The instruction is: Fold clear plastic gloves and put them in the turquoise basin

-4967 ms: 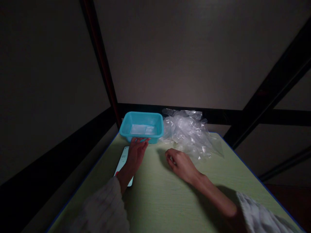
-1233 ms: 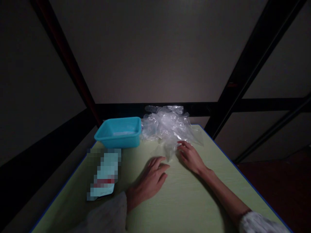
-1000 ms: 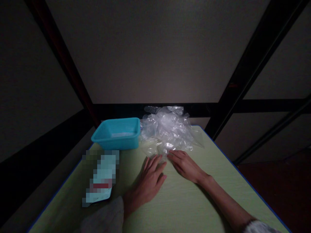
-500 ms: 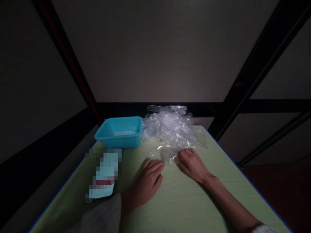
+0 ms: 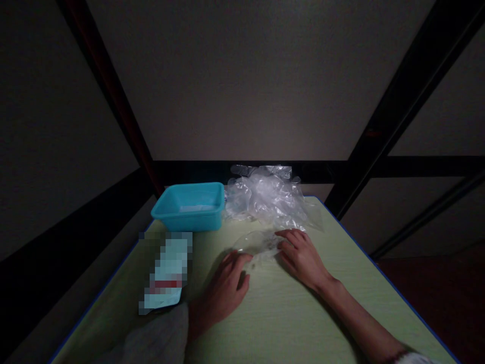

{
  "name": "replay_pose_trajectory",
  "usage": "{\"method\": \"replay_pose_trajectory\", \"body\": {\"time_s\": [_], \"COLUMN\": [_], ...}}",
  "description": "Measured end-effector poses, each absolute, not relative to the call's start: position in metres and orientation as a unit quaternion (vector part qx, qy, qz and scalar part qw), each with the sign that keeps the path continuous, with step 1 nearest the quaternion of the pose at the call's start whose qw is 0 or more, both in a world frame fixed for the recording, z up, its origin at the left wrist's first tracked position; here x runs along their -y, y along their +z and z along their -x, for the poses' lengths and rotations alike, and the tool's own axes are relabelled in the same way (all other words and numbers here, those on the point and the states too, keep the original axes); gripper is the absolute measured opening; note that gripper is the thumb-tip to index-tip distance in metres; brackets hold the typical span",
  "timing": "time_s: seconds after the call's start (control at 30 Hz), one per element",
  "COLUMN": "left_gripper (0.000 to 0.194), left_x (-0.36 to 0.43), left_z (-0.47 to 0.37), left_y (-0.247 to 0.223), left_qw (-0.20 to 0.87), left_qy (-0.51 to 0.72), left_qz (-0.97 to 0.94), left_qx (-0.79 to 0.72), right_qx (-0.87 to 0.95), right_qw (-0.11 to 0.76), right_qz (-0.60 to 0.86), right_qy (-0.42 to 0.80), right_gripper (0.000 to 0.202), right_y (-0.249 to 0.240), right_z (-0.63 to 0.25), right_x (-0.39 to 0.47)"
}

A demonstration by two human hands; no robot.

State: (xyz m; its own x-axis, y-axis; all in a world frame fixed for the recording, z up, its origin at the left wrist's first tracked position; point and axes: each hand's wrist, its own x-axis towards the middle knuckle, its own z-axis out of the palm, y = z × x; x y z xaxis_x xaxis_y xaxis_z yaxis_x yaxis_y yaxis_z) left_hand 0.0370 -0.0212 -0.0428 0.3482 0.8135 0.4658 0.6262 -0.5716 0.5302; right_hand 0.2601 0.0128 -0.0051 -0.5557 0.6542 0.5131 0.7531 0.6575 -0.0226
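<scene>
A thin, clear disposable plastic glove [image 5: 253, 243] lies flattened on the table between my two hands, its outline faint. My left hand [image 5: 227, 285] rests at its near left edge, fingers bent and thumb held apart. On the right end of the glove, my right hand [image 5: 303, 255] lies with its fingers spread, the tips touching the film. Neither hand is closed round anything. Just beyond them sits a crumpled heap of similar clear plastic gloves [image 5: 265, 194], with finger-like ends sticking out.
A turquoise plastic basin [image 5: 193, 221] with something pale inside stands at the back left. Nearer on the left lies a pixelated, pale flat object [image 5: 168, 268]. The light green table [image 5: 288, 323] has a blue edge and meets a wall at the back.
The single glove now lies flatter and more distinct from the heap. My right hand's fingers have spread from a closed shape, and my left hand has drawn slightly left and down.
</scene>
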Motion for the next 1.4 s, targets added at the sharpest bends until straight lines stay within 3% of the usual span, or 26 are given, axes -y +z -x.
{"method": "replay_pose_trajectory", "body": {"time_s": [0.17,0.27,0.4,0.57,0.87,1.13,1.4], "left_gripper": [0.027,0.015,0.038,0.068,0.047,0.039,0.036], "left_x": [0.017,0.011,0.004,-0.001,0.007,0.013,0.013], "left_z": [-0.036,-0.038,-0.039,-0.039,-0.040,-0.034,-0.036], "left_y": [-0.041,-0.040,-0.043,-0.042,-0.026,-0.026,-0.014], "left_qw": [0.215,0.343,0.538,0.644,0.645,0.680,0.684], "left_qy": [0.473,0.508,0.511,0.503,0.513,0.468,0.430], "left_qz": [-0.702,-0.620,-0.496,-0.399,-0.388,-0.412,-0.464], "left_qx": [-0.487,-0.490,-0.452,-0.417,-0.413,-0.385,-0.365], "right_qx": [0.809,0.810,0.855,0.902,0.953,0.800,0.608], "right_qw": [0.359,0.372,0.321,0.254,0.174,0.430,0.453], "right_qz": [0.445,0.429,0.390,0.341,0.243,0.375,0.423], "right_qy": [-0.140,-0.147,-0.119,-0.072,0.037,0.187,0.496], "right_gripper": [0.013,0.015,0.022,0.028,0.024,0.017,0.044], "right_y": [0.001,0.006,0.007,-0.002,-0.003,-0.001,-0.016], "right_z": [-0.265,-0.264,-0.256,-0.243,-0.229,-0.238,-0.237], "right_x": [-0.008,-0.002,0.004,0.009,0.020,0.011,-0.003]}}
